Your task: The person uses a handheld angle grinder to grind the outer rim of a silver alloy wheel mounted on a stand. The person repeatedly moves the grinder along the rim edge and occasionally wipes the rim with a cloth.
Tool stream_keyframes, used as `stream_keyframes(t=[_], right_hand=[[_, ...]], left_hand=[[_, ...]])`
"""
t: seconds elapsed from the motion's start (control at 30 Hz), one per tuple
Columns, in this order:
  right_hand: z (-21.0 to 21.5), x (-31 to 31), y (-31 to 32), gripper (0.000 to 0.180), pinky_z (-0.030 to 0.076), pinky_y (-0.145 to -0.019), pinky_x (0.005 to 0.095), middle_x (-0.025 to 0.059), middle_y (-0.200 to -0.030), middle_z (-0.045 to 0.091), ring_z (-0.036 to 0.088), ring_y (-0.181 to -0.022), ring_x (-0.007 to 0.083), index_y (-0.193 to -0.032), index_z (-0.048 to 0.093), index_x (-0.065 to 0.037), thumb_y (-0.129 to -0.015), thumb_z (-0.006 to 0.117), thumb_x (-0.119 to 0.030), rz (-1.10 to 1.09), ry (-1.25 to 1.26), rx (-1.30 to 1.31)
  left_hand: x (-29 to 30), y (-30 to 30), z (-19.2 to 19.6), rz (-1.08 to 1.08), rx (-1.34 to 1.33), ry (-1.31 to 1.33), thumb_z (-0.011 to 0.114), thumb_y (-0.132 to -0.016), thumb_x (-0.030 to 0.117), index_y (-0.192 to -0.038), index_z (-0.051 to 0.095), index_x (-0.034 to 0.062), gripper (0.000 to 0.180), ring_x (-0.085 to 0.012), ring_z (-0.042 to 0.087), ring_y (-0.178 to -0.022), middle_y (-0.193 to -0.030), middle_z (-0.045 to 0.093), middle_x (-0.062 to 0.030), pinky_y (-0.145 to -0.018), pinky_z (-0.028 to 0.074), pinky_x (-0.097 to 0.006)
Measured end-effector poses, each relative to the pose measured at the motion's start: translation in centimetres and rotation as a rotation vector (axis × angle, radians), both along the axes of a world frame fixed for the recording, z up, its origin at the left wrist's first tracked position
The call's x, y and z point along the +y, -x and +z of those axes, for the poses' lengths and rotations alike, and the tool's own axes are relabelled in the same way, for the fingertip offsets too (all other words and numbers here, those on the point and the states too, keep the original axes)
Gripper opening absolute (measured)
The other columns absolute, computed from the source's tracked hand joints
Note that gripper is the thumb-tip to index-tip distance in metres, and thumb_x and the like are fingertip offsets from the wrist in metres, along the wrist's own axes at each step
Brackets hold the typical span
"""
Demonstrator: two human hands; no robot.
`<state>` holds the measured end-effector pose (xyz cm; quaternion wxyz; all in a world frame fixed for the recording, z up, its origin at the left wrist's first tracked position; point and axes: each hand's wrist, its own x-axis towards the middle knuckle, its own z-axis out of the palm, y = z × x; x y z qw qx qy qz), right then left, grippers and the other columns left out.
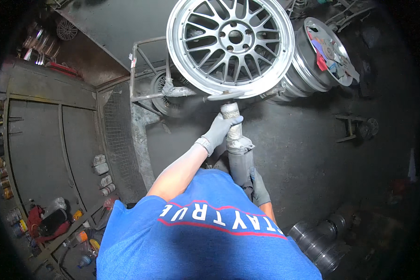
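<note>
A silver multi-spoke car wheel (237,48) stands upright in front of me, held up on a metal frame (133,77). Both my hands, in grey gloves, grip a grey angle grinder (240,165). My left hand (218,130) is wrapped round its front end, which is bound in whitish wrapping. Farther back, my right hand (260,186) is closed on the rear of the body, with part of its fingers hidden behind the tool. The grinder's flat disc (226,95) is at the lower lip of the wheel; whether it touches cannot be made out.
To the right of the wheel, another rim (305,77) bears a heap of coloured pads or rags (329,53). A small stool (347,128) stands beyond on the floor. Stacked rims (315,242) lie at lower right. Bottles and clutter (81,238) fill the lower left, beside a panelled wall (37,144).
</note>
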<state>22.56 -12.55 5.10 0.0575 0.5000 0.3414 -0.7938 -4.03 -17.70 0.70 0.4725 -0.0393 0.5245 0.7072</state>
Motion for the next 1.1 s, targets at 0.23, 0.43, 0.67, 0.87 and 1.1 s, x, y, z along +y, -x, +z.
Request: stream_keyframes(t=[0.23,0.43,0.67,0.87,1.1], right_hand=[[-1.4,5.7,-1.2,0.06,0.051,-0.102,0.0405,0.0157,-0.137,0.063,0.064,-0.119,0.0273,-0.145,0.054,-0.001,-0.105,0.055,-0.046,0.13,-0.07,0.055],[-4.3,14.5,-5.6,0.062,0.048,-0.105,0.0373,0.0162,-0.14,0.062,0.06,-0.124,0.024,-0.147,0.054,0.001,-0.106,0.054,-0.047,0.217,-0.067,0.011],[-2.3,28.2,-7.7,0.065,0.041,-0.112,0.037,0.0158,-0.145,0.059,0.054,-0.132,0.0253,-0.148,0.053,0.002,-0.107,0.053,-0.048,0.468,-0.446,-0.026],[2.2,35.3,-5.3,0.065,0.038,-0.113,0.0341,0.0158,-0.144,0.059,0.053,-0.131,0.0234,-0.148,0.053,0.004,-0.107,0.052,-0.047,0.586,-0.605,0.001],[1.7,33.9,-4.3,0.066,0.039,-0.113,0.0347,0.017,-0.142,0.06,0.055,-0.13,0.025,-0.145,0.054,0.006,-0.106,0.055,-0.047,0.656,-0.586,-0.039]], left_hand=[[2.1,-1.1,-0.4,0.112,-0.012,-0.004,0.085,-0.086,0.018,-0.121,0.061,0.0073,0.043,-0.0191,0.066,-0.1,-0.11,0.068,-0.006,-0.092,0.055,-0.037],[7.8,-5.0,-1.5,0.185,-0.087,-0.075,0.084,-0.087,0.017,-0.124,0.06,0.0075,0.045,-0.0191,0.065,-0.104,-0.111,0.067,-0.0059,-0.096,0.054,-0.039],[18.7,-7.4,-1.7,0.23,-0.143,-0.222,0.085,-0.087,0.019,-0.123,0.062,0.009,0.044,-0.0154,0.065,-0.1,-0.109,0.068,-0.0029,-0.092,0.054,-0.036],[23.9,-7.4,-0.8,0.345,-0.185,-0.359,0.078,-0.092,0.015,-0.113,0.064,0.008,0.026,-0.0167,0.067,-0.095,-0.102,0.069,-0.003,-0.09,0.055,-0.037],[19.4,-7.7,-2.2,0.4,-0.267,-0.364,0.085,-0.086,0.022,-0.118,0.066,0.0075,0.04,-0.0165,0.067,-0.1,-0.11,0.071,-0.0042,-0.092,0.053,-0.036]])
